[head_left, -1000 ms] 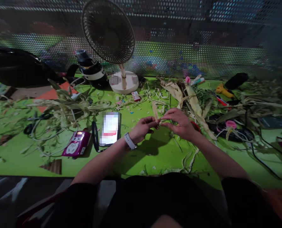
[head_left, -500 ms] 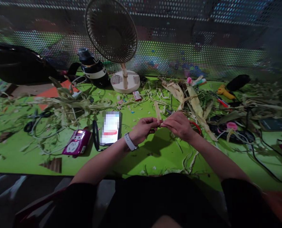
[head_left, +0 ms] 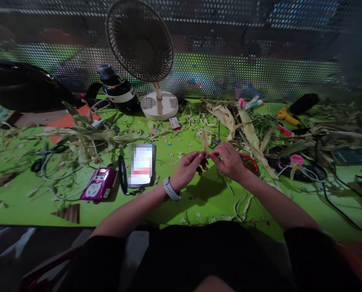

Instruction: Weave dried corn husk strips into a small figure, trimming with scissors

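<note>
My left hand (head_left: 189,168), with a white watch on its wrist, pinches the lower end of a pale dried husk strip (head_left: 204,140) that stands up between the two hands. My right hand (head_left: 229,161) meets it fingertip to fingertip and grips the same strip just to the right. Both hands hover above the green table (head_left: 181,202), near its middle. A red ring (head_left: 251,160) lies just behind my right hand.
A phone (head_left: 141,164) and a purple power strip (head_left: 98,184) lie left of the hands. A desk fan (head_left: 144,52) and a dark bottle (head_left: 117,88) stand at the back. Dried husks (head_left: 244,121), scissors (head_left: 44,156), cables and a yellow tool (head_left: 286,116) clutter both sides.
My hands have drawn slightly closer to me and turned, and the husk strip now stands more upright between the fingertips. The view shifted a little.
</note>
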{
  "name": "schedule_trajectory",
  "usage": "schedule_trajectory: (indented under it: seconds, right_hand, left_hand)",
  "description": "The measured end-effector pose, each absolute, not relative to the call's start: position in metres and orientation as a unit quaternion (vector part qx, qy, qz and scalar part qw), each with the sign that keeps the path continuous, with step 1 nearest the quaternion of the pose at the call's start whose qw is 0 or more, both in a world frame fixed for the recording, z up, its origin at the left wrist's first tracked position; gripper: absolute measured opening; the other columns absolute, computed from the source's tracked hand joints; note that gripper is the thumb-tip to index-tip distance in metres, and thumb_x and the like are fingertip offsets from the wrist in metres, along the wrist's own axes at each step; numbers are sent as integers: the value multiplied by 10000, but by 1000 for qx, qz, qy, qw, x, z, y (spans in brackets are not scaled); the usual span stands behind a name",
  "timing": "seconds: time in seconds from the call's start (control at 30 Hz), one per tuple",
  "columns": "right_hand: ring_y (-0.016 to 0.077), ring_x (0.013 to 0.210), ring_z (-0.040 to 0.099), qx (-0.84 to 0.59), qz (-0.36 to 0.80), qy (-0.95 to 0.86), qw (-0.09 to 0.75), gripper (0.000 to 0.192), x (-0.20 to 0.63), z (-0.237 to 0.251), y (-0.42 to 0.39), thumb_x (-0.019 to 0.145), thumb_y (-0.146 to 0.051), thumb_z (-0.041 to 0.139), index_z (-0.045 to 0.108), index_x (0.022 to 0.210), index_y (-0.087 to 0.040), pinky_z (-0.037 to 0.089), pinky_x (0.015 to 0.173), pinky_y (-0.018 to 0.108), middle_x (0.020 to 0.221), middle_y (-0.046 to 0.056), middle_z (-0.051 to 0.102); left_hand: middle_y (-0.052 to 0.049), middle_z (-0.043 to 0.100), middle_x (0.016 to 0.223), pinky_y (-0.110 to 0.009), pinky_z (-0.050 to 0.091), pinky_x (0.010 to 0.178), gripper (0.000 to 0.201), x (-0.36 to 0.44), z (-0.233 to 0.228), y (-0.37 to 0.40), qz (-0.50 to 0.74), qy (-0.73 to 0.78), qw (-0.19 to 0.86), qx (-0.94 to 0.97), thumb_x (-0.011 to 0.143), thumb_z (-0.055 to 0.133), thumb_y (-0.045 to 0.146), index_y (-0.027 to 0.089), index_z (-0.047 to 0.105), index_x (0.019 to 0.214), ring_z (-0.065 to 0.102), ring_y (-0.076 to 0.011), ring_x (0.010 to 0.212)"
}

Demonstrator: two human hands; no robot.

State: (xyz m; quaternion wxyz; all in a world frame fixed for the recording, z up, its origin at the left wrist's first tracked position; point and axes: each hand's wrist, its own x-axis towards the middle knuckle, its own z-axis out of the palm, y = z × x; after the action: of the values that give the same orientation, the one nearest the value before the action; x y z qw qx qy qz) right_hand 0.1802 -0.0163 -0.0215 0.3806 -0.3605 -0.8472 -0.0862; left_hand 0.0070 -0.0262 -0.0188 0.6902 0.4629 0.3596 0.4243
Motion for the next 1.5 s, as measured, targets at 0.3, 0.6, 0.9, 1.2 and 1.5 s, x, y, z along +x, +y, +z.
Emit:
schedule_trajectory:
  seconds: [0.3,0.6,0.9,1.2,1.5]
  right_hand:
    - [126,626,512,-412,150,-808,394,208,180,-13,-17,888,-339,567,528,751,-187,417,583,256,677,1,539]
    - [152,742,600,-395,166,-803,414,172,186,-14,-13,851,-330,628,603,955,-196,491,668,290,830,37,637]
    - [184,788,639,-339,91,-847,401,104,188,-22,-9,848,-246,633,632,930,-183,521,714,327,829,69,684]
    - [182,789,607,-311,7,-864,396,112,190,-26,-9,870,-194,587,647,959,-227,491,698,320,837,54,672]
    - [188,812,568,-322,-52,-868,374,111,192,-35,-9,870,-193,588,636,952,-251,445,730,344,877,44,668]
  left_hand:
    - [11,581,655,-180,453,462,280,4,-25,-23,408,349,616,576,799,623,408,136,602,864,550,-65,518]
    - [14,590,611,-168,374,443,260,2,-23,-15,408,361,706,453,702,703,386,145,630,768,528,-63,514]
    - [29,558,570,-178,282,439,241,3,-27,-12,415,352,753,370,626,754,324,129,645,716,428,-27,444]
    - [29,492,568,-146,223,413,209,1,-22,-9,376,324,813,304,655,745,271,99,630,682,392,-8,461]
    - [9,578,627,-128,270,414,212,4,-27,-12,400,333,804,286,628,762,244,95,639,716,448,1,466]
